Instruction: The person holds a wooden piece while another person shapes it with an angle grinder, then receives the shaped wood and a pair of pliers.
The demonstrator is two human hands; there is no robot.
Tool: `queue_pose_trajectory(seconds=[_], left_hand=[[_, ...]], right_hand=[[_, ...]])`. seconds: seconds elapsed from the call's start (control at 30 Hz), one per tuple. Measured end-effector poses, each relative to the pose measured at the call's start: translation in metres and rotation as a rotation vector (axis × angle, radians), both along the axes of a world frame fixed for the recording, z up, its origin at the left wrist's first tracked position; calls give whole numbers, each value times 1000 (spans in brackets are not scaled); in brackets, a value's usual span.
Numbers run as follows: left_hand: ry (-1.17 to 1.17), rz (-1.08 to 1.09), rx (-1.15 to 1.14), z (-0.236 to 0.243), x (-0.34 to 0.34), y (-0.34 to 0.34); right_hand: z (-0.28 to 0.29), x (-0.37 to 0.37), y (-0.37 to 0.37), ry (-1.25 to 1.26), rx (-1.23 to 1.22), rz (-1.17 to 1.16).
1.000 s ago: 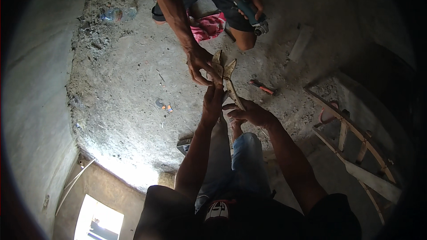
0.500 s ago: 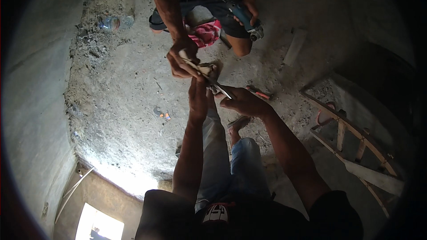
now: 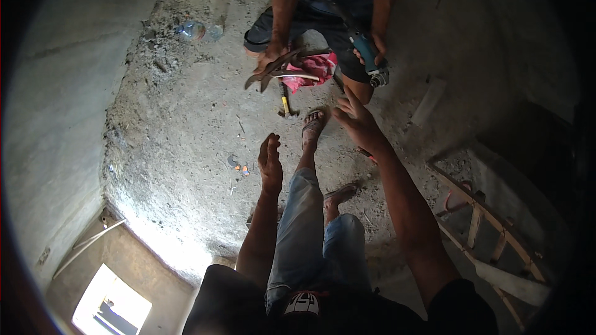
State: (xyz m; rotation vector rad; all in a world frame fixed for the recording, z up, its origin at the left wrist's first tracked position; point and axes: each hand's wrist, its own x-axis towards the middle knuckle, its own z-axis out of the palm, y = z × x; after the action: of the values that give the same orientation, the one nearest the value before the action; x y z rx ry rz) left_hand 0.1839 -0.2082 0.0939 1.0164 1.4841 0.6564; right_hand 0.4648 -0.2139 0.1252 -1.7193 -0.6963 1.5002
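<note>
My left hand (image 3: 270,162) is raised over the floor, fingers stretched and holding nothing. Farther out to the right, my right hand (image 3: 359,121) is also empty, with its fingers apart. Beyond them, a kneeling co-worker's hand (image 3: 272,57) grips a dark metal tool (image 3: 266,78) with forked ends, resembling shears. A pale bar (image 3: 301,75) extends beside it over a red patterned cloth (image 3: 323,64). The co-worker's other hand holds a blue angle grinder (image 3: 365,51). Between my hands and the cloth lies a hammer (image 3: 285,100) with a yellow handle.
Rubble lines the left wall, near clear plastic bottles (image 3: 192,30). Small orange bits (image 3: 242,170) lie on the rough floor. A wooden ladder-like frame (image 3: 490,220) rests at right, and a grey plank (image 3: 429,102) lies farther off. My sandalled foot (image 3: 313,125) stands ahead.
Both my hands have let go of the metal tool and moved apart. The co-worker has drawn it back to the cloth, and the hammer has come into sight.
</note>
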Motion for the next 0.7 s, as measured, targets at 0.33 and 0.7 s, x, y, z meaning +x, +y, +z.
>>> queue_pose_trajectory(seconds=[0.33, 0.7], left_hand=[[225, -286, 338, 0, -59, -96], [292, -9, 14, 94, -73, -239]], right_hand=[[-32, -8, -176, -13, -257, 100], [5, -41, -359, -187, -516, 342]])
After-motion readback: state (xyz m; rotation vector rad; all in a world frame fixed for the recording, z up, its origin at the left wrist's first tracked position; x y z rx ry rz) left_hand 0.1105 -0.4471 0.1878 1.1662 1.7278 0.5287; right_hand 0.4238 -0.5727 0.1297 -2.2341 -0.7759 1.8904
